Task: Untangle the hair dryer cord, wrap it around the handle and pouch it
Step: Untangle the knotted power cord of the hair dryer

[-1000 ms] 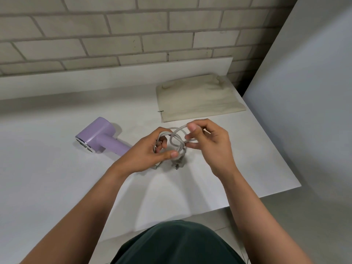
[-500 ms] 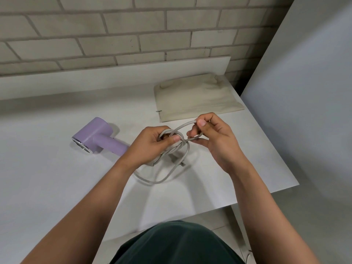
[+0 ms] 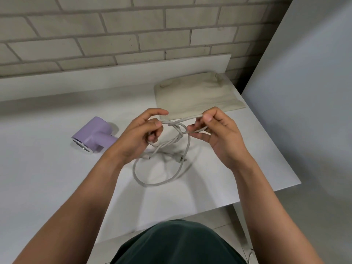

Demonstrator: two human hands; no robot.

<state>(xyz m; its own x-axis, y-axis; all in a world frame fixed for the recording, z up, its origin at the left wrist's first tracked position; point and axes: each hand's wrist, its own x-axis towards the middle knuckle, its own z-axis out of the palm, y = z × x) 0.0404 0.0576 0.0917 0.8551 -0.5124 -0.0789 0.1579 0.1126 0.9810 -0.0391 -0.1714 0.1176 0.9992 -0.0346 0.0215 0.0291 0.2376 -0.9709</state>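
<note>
Your left hand [image 3: 139, 134] grips the cord [image 3: 156, 185] at 9 o'clock of the knot [image 3: 178, 131], fingers curled round a strand. Your right hand [image 3: 215, 134] pinches two strands at 3 o'clock of it, thumb over the upper one. The knot hangs between the hands, above the table [image 3: 47, 187]. A slack loop of cord lies on the table at 6 o'clock of the hands, with the plug [image 3: 181, 159] at its 3 o'clock edge. The dryer [image 3: 95, 134] lies on its side at 9 o'clock, its handle running behind your left hand. The pouch [image 3: 196, 96] lies flat at 12 o'clock, apart from both.

Step in hand, by my reading: untangling, early. Do not draw the hands apart, as that would likely tighten the knot. Ease the strands toward each other to open the crossing, then feed the plug end back through. Watch the plug, which may snag. Wrapping and pouching are not begun.
</note>
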